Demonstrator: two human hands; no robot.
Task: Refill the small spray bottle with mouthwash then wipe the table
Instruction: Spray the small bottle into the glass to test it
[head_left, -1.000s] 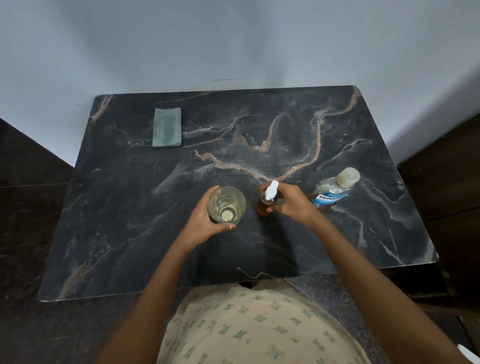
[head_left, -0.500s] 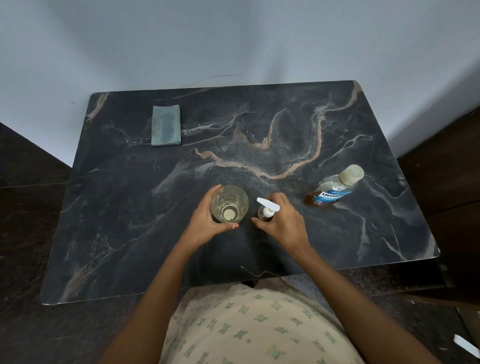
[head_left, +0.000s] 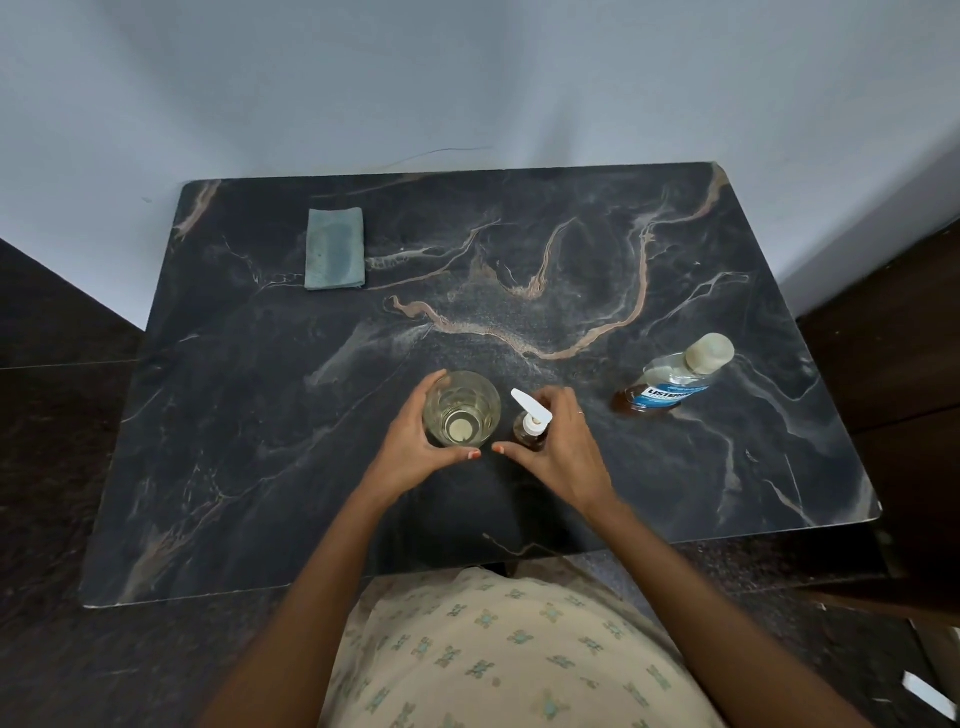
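Two hands at work on dark marble-patterned table (head_left: 260, 467). Left hand (head_left: 410, 457): fingers and thumb wrapped round clear glass tumbler (head_left: 461, 410) holding pale liquid, upright, just 6 o'clock of table centre. Right hand (head_left: 566, 452): fingers curled round small amber spray bottle (head_left: 531, 434) with white nozzle, upright, just beside tumbler at its 3 o'clock. Clear blue-labelled mouthwash bottle (head_left: 670, 384), capped, at table's 3 o'clock. Folded grey-green cloth (head_left: 335, 248) at 10 o'clock, well apart.

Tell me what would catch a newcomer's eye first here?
Near the front middle of the dark marble table, the left hand grips a glass of pale liquid while the right hand holds the small spray bottle beside it. A mouthwash bottle stands to the right, and a folded cloth lies at the far left.
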